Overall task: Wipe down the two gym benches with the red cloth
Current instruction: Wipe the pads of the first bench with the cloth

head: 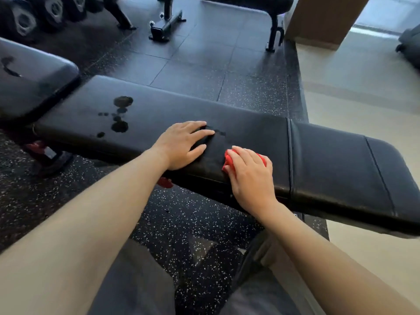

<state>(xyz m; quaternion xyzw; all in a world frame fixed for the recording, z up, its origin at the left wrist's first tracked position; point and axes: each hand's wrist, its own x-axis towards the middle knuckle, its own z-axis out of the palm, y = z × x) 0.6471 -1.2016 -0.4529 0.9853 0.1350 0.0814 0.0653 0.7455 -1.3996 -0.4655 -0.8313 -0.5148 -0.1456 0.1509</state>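
Note:
A long black padded bench (329, 160) runs across the view in front of me. Dark wet blotches (120, 114) lie on its left half. My right hand (248, 173) covers a bunched red cloth (228, 161) and presses it onto the pad near the front edge, fingers curled over it. My left hand (184, 144) rests flat on the pad just to the left, fingers spread. A second black bench pad (31, 83) stands at the far left, with a dark smear on it.
A third bench (227, 5) stands at the back, its frame and feet on the black speckled rubber floor (193, 64). Dumbbells (25, 19) line the top left. A brown pillar (322, 17) and pale floor lie to the right. My knees show below.

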